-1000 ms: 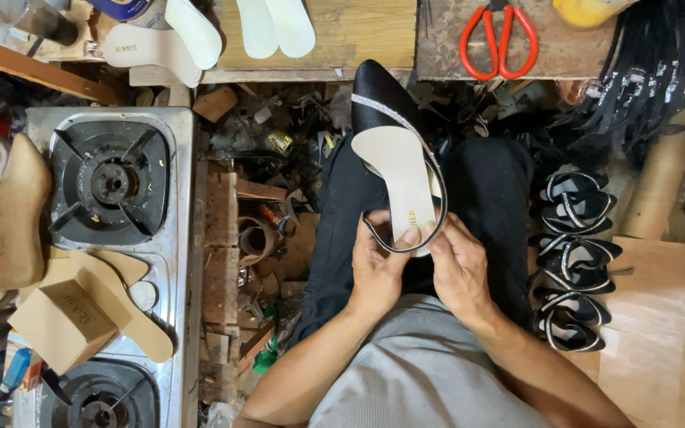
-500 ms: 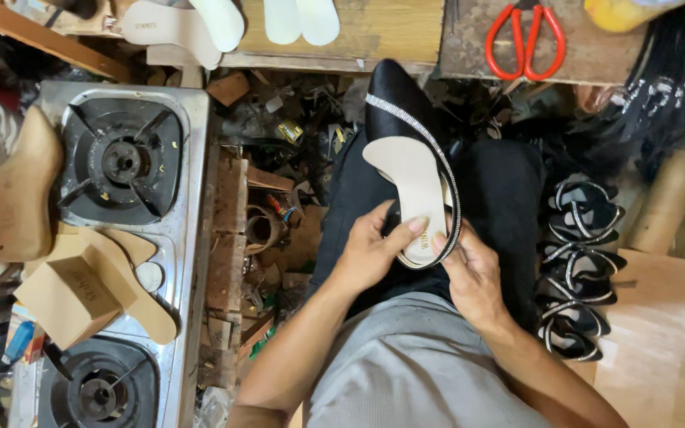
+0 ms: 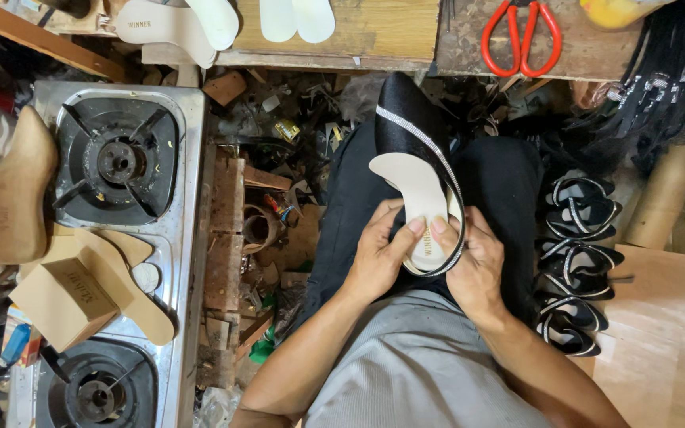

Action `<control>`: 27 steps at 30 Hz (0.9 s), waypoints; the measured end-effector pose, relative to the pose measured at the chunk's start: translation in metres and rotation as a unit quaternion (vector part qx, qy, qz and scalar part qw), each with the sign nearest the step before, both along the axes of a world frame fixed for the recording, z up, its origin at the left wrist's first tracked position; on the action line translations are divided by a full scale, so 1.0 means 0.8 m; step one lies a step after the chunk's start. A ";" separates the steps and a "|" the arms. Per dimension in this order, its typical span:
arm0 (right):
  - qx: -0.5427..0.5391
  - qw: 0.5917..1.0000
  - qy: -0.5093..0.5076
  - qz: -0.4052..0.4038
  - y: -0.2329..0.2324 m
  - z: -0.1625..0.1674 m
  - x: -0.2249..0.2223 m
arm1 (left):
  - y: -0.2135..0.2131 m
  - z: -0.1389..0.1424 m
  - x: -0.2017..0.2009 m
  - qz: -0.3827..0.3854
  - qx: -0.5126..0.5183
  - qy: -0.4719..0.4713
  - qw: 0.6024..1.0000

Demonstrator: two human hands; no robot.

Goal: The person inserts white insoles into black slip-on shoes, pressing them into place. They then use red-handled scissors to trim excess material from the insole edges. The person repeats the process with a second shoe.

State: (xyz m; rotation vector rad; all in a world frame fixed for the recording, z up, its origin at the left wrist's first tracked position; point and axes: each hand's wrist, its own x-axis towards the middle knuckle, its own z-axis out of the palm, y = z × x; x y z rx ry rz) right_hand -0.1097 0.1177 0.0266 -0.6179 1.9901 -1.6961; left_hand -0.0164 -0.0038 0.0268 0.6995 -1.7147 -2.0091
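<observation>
My left hand (image 3: 376, 257) and right hand (image 3: 476, 269) sit closest to me, low over my lap, both curled around the heel end of a black pointed shoe with a cream insole and a sparkling silver trim strap (image 3: 418, 178). The left fingers wrap the near edge while its thumb presses on the insole; the right thumb presses beside it, and the right fingers curl under the shoe's side, though I cannot quite see how far they reach beneath. The shoe rests on my black-trousered thighs, toe pointing away from me.

Just right of my right hand, a row of black strappy shoe uppers with silver trim (image 3: 576, 261) lies stacked on a pale wooden board (image 3: 652, 349). To my left, well apart, stands a steel two-burner gas stove (image 3: 120, 238), with a small brown cardboard box (image 3: 65, 301) and tan sole-shaped cutouts on it, and a wooden shoe last (image 3: 13, 190) at its edge.

Farther off, red-handled scissors (image 3: 521, 36) lie on the wooden workbench (image 3: 374, 32), near white insoles (image 3: 295, 17).
</observation>
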 end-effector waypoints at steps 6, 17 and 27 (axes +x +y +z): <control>0.014 0.999 0.043 0.004 0.003 -0.002 -0.001 | -0.001 0.006 -0.001 0.007 -0.010 -0.052 0.999; 0.150 0.987 0.064 0.005 -0.005 -0.002 -0.012 | 0.001 -0.014 0.001 -0.028 -0.029 -0.025 0.999; 0.124 0.988 0.087 0.039 0.006 -0.006 -0.015 | 0.004 -0.031 -0.004 -0.047 0.095 -0.065 0.992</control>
